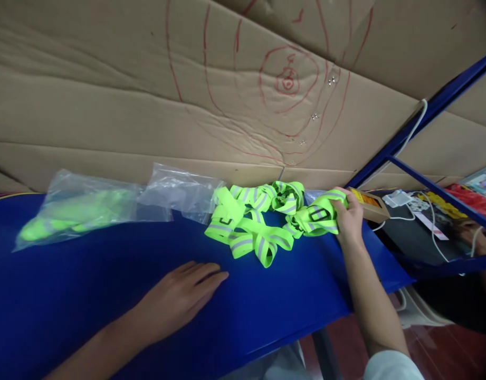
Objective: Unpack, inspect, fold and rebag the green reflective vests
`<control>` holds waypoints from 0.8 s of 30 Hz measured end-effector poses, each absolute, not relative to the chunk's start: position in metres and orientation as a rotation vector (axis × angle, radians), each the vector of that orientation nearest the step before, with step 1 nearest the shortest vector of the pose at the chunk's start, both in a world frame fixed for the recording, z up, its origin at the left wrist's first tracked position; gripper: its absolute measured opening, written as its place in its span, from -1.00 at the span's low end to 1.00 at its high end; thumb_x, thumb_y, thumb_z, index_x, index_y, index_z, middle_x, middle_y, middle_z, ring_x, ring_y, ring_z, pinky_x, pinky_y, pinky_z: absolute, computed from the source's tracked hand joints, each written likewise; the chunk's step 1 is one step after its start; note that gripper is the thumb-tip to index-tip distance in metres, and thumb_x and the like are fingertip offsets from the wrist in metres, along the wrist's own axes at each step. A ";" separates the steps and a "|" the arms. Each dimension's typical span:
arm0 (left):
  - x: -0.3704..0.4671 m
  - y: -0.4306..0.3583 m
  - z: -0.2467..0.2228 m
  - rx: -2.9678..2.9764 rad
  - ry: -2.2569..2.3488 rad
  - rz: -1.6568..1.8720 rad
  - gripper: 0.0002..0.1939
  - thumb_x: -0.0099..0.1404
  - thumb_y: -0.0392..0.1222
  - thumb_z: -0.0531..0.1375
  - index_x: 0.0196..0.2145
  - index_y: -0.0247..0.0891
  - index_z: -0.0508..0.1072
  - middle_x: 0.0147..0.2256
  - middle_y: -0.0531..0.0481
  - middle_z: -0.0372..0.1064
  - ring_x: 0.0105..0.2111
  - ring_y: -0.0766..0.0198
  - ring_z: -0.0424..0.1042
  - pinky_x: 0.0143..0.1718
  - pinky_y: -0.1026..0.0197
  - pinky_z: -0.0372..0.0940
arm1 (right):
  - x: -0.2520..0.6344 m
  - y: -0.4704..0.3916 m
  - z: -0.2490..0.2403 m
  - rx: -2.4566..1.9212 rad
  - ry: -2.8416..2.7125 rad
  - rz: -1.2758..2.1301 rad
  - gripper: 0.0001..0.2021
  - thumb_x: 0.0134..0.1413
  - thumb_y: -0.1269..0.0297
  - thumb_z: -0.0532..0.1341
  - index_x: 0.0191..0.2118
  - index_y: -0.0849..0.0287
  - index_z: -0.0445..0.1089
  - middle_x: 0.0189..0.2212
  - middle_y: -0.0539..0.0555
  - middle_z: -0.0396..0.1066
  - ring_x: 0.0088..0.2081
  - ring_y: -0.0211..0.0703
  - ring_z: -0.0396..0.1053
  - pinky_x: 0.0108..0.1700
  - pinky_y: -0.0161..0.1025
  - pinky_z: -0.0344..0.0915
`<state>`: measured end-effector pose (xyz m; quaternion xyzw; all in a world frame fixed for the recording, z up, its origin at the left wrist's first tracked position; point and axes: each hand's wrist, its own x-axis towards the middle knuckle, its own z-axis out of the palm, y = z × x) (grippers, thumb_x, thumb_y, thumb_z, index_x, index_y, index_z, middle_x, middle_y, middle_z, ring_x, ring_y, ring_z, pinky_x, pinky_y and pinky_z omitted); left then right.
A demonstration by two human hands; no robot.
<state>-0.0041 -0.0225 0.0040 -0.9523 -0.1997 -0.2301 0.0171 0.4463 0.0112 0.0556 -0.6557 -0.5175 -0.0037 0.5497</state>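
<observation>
My right hand (351, 217) grips a bundle of neon-green reflective straps (320, 215) with a black buckle, at the right part of the blue tabletop (243, 306). To its left lies a loose heap of similar neon-green reflective straps (246, 235) with grey stripes, looped and tangled; it touches the held bundle. My left hand (189, 290) is over the tabletop in front of the heap, its fingers stretched out and nothing in them. Further left, a clear plastic bag (80, 208) contains more neon-green material. Another clear bag (183, 191), crumpled, lies between that bag and the heap.
A cardboard wall (120, 121) with red drawn rings stands behind the table. On the right are a blue metal frame (428, 182), a small cardboard box (369, 206) and white cables (432, 221). Another person's hand (470, 235) is at a neighbouring dark table (409, 240).
</observation>
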 end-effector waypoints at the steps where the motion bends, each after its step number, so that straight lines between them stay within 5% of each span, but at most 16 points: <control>1: -0.004 -0.023 0.004 -2.962 -0.619 -0.706 -0.63 0.53 -0.35 0.00 0.10 -0.18 0.51 -0.03 -0.04 0.56 -0.12 0.22 0.58 -0.03 0.13 0.43 | 0.444 0.011 0.055 -1.519 -1.208 0.048 -0.60 0.19 0.07 0.16 0.06 0.15 0.42 -0.22 0.10 0.55 -0.34 -0.10 0.49 -0.28 -0.18 0.46; 7: -0.001 -0.023 0.008 -2.914 -0.603 -0.711 -0.67 0.52 -0.34 0.02 0.05 -0.23 0.54 -0.10 -0.06 0.58 -0.20 0.19 0.58 -0.11 0.10 0.46 | 0.412 0.003 0.053 -1.310 -1.295 0.474 -0.59 0.07 0.13 0.35 0.05 0.04 0.47 -0.11 0.03 0.56 -0.17 -0.09 0.54 -0.12 -0.19 0.47; 13: 0.001 -0.032 0.023 -2.939 -0.564 -0.680 -0.73 0.50 -0.35 0.08 0.04 -0.31 0.51 -0.21 -0.07 0.59 -0.28 0.23 0.57 -0.19 0.14 0.45 | 0.381 0.004 0.035 -1.417 -1.952 0.126 -0.59 0.19 0.12 0.29 0.13 0.06 0.46 0.08 0.12 0.53 0.10 0.08 0.49 0.18 0.03 0.38; 24: -0.012 -0.042 0.020 -3.216 -0.512 -0.623 -0.56 0.42 -0.39 0.22 0.22 -0.39 0.37 -0.27 -0.04 0.52 -0.31 0.22 0.48 -0.26 0.08 0.41 | 0.379 0.004 0.032 -1.458 -2.028 0.079 -0.55 0.20 0.27 0.24 0.20 0.08 0.46 0.05 0.07 0.53 0.04 -0.01 0.48 0.15 -0.03 0.34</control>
